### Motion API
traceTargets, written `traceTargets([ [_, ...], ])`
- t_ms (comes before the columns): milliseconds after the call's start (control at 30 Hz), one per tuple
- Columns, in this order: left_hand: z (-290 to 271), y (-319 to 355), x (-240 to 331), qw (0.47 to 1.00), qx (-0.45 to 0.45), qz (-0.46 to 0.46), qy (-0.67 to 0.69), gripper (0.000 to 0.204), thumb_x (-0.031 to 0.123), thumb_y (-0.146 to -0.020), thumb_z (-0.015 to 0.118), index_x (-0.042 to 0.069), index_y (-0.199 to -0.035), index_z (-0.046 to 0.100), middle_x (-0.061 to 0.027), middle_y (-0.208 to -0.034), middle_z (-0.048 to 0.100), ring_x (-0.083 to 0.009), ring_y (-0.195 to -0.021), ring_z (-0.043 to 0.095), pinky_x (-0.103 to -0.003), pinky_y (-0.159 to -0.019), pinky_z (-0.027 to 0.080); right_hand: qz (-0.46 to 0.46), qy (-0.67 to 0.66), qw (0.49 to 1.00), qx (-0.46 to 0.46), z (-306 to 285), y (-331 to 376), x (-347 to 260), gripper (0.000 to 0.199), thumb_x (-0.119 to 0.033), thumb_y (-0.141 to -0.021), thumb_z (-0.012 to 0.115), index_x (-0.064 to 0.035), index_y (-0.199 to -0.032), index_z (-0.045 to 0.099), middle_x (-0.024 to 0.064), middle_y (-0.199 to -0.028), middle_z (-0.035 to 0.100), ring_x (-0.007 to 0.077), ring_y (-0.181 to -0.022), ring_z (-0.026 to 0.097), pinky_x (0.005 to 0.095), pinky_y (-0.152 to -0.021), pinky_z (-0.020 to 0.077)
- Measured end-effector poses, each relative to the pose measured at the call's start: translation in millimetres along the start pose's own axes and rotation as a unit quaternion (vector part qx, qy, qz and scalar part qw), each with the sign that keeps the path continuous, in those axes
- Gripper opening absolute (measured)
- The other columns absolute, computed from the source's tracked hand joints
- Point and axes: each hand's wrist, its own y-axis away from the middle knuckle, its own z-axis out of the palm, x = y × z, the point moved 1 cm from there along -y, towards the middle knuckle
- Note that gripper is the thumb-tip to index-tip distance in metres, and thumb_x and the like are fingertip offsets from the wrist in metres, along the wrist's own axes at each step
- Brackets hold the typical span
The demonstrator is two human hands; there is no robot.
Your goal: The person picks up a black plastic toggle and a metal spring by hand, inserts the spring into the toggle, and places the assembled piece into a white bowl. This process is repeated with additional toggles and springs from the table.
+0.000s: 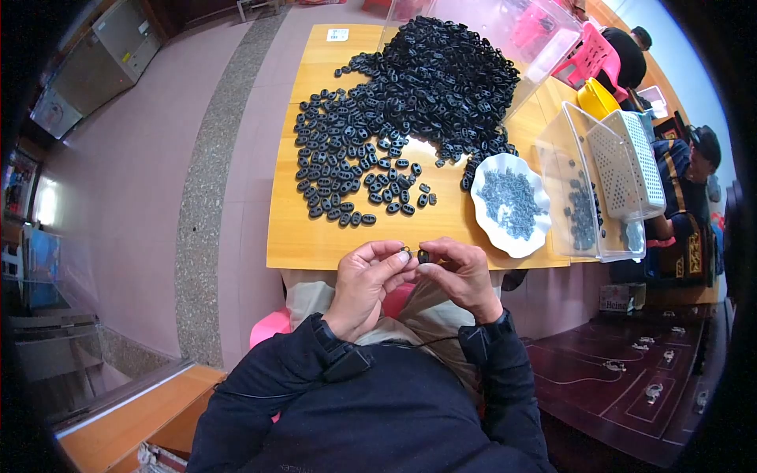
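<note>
Head view: white sticker (337, 35) up top on the bench (315, 244), dark print too tiny to read. Below, left hand (363, 281) pinches a small dark piece (405, 250), can't tell its angle. Just right of frame centre, a black oval piece (423, 256), long axis roughly up-down, sits pinched in the right hand (464, 277). Printed carton (613, 298) further right, lower.
</note>
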Motion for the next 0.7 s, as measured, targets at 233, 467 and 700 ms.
traceTargets([
  [233,2,1,2,1.000,0.009,-0.005,0.015,0.016,0.000,-0.088,0.058,-0.004,-0.103,0.056,-0.0153,-0.095,0.065,-0.0197,-0.087,0.066,-0.029,-0.079,0.056,0.015,-0.103,0.994,0.036,2,1,6,0.024,0.006,-0.080,0.067,0.0039,-0.103,0.062,0.0060,-0.093,0.063,0.0096,-0.082,0.060,0.0227,-0.074,0.0502],
  [467,-3,-1,2,1.000,0.009,-0.002,0.015,0.015,0.001,-0.089,0.058,-0.003,-0.103,0.055,-0.0155,-0.098,0.065,-0.0223,-0.091,0.066,-0.033,-0.083,0.056,0.049,-0.152,0.985,0.060,5,-1,-3,0.015,0.003,-0.080,0.066,0.0038,-0.096,0.064,0.0063,-0.083,0.067,0.0106,-0.074,0.063,0.0235,-0.070,0.0526],
  [700,-3,-2,0,1.000,0.016,-0.002,0.007,0.015,0.001,-0.088,0.058,-0.003,-0.103,0.055,-0.0156,-0.098,0.065,-0.0221,-0.090,0.066,-0.033,-0.083,0.056,0.083,-0.241,0.963,0.090,7,0,4,0.021,0.004,-0.080,0.066,0.0046,-0.101,0.063,0.0068,-0.083,0.067,0.0119,-0.075,0.065,0.0247,-0.070,0.0538],
])
